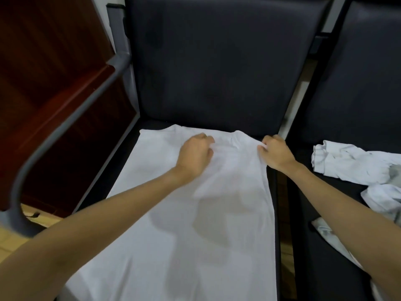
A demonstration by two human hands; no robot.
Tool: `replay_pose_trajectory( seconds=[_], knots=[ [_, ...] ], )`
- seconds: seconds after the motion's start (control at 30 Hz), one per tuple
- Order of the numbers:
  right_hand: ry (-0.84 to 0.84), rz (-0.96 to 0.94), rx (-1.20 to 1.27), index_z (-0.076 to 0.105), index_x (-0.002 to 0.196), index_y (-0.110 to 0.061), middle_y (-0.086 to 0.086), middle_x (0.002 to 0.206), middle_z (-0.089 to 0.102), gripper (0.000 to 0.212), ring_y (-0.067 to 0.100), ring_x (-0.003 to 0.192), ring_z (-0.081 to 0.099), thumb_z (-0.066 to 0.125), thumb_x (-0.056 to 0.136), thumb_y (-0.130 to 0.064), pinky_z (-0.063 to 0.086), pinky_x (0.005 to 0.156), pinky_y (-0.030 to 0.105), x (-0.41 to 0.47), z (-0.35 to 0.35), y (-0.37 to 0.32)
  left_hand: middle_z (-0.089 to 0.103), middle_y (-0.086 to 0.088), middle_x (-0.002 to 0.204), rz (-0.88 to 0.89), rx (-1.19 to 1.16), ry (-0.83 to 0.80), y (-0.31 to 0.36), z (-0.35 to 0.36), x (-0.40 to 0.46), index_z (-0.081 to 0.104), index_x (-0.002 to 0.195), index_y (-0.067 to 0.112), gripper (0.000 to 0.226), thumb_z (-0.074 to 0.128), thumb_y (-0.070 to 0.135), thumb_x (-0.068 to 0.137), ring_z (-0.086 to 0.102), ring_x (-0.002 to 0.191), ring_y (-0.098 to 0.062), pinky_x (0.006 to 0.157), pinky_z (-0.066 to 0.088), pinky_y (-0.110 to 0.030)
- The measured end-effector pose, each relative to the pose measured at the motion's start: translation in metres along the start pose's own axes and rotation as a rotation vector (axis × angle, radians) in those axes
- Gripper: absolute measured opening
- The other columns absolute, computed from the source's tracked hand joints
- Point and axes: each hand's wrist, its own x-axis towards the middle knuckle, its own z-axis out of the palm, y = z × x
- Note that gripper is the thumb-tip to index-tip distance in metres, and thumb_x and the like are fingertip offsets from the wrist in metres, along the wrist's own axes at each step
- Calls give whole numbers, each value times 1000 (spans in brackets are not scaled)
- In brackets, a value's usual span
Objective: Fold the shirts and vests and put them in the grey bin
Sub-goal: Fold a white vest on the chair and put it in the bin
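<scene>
Across the centre and lower middle of the frame, on a dark grey padded chair seat (217, 61): a thin white cotton shirt (173, 246) laid flat, long axis running from bottom edge up to the collar end at mid-frame. Both hands at that far collar end, right beside each other's reach. Left hand (195, 155) at frame centre, fingers curled, pinching cloth near the neckline. Right hand (275, 153) just right of centre, fingers curled on the shirt's right shoulder edge. Probably about to fold that side inward. At right edge, a heap of crumpled white garments (351, 166) on the neighbouring seat. Grey bin not visible.
</scene>
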Motion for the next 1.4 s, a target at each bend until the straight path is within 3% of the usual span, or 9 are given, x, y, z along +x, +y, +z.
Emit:
replay_pose_trajectory(
  seconds=[0.17,0.4,0.53,0.77,0.87,0.97,1.07,1.13,1.4],
  knots=[
    [-40,123,-102,53,113,-2,23,123,46,22,40,117,42,52,93,-10,43,95,44,-5,-7,3,66,-5,84,-24,-19,202,-4,-36,27,69,90,8,20,51,1,86,59,77,-22,65,49,-37],
    [42,-280,1,52,124,-12,8,117,45,45,24,108,50,71,84,-15,48,82,32,-7,-3,-34,68,-3,87,-118,-105,235,6,-55,61,67,97,10,23,48,2,86,61,75,-19,65,51,-34],
    [19,-233,-36,51,124,-14,4,119,44,52,19,101,51,75,82,-32,48,71,29,7,11,-56,68,-1,86,-171,-186,237,3,-60,72,67,97,11,24,49,1,85,63,76,-18,67,56,-36],
    [177,-58,301,68,89,-5,6,92,56,12,21,76,54,60,91,-13,47,67,33,37,22,-64,68,1,86,-175,-211,268,-5,-71,77,67,96,11,23,49,1,85,62,76,-14,68,55,-30],
    [-161,54,626,62,64,-1,7,64,48,22,17,62,45,65,84,-9,38,65,29,48,12,-61,66,3,81,-173,-242,272,-7,-75,74,67,93,11,23,49,1,83,61,72,-13,64,54,-29],
    [-280,2,510,40,48,-16,-1,55,29,46,11,54,29,64,87,-7,28,62,28,47,13,-59,61,10,73,-138,-260,255,-5,-77,64,67,90,13,20,51,4,82,58,67,-10,60,50,-26],
    [-132,-49,463,70,87,0,7,64,47,22,15,63,41,55,96,-14,38,62,27,47,21,-58,58,15,68,-82,-278,188,-1,-77,46,67,87,14,15,56,5,82,57,62,-8,58,46,-21],
    [-146,-35,477,66,115,-5,12,78,58,24,21,74,54,54,95,-7,50,72,35,44,22,-58,64,11,71,-20,-292,105,1,-71,29,68,84,13,13,59,6,80,58,63,-9,60,47,-25],
    [-94,17,504,66,115,1,16,126,60,43,28,120,54,39,87,20,43,96,24,3,6,-58,72,1,96,149,-203,-460,7,-18,-53,72,98,13,19,59,9,85,60,81,-9,73,45,-19]
  ],
)
